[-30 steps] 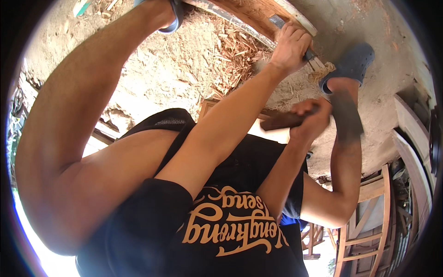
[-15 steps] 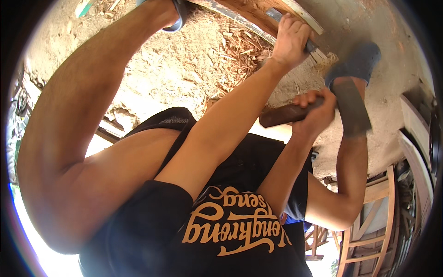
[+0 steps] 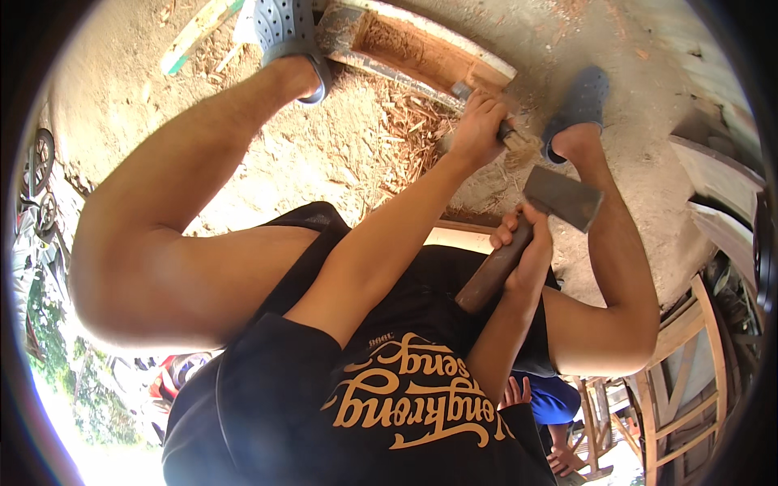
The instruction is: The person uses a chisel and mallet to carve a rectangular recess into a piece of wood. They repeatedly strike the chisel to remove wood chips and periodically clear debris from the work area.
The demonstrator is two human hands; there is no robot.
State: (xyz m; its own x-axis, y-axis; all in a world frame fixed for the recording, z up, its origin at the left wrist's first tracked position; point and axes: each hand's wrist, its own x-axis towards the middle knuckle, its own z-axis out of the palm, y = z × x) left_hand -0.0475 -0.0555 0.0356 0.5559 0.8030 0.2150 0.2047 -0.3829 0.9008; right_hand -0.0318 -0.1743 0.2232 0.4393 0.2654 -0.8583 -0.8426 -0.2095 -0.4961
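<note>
My left hand (image 3: 480, 128) is closed round a chisel (image 3: 507, 133), whose wooden butt end is frayed. The chisel's metal blade points toward a wooden workpiece (image 3: 336, 34) with a long recess cut in it. Whether the edge touches the wood, I cannot tell. Lower and to the right, my right hand (image 3: 531, 247) grips a hammer (image 3: 494, 274) by its thick brown wooden handle. The hammer's grey, blocky head (image 3: 563, 198) is just below the chisel's frayed end, apart from it.
Wood chips (image 3: 413, 134) lie on the dirt ground beside the workpiece. My feet, in blue clogs (image 3: 285, 28), are either side of it. A painted wood strip (image 3: 194, 39) lies at far left. Wooden frames (image 3: 681, 389) stand at right, near another person in blue (image 3: 555, 401).
The view has shifted, showing more of the workpiece and its recess. My right hand has turned the hammer, bringing its head left, closer to the chisel's butt. Both grips stay the same.
</note>
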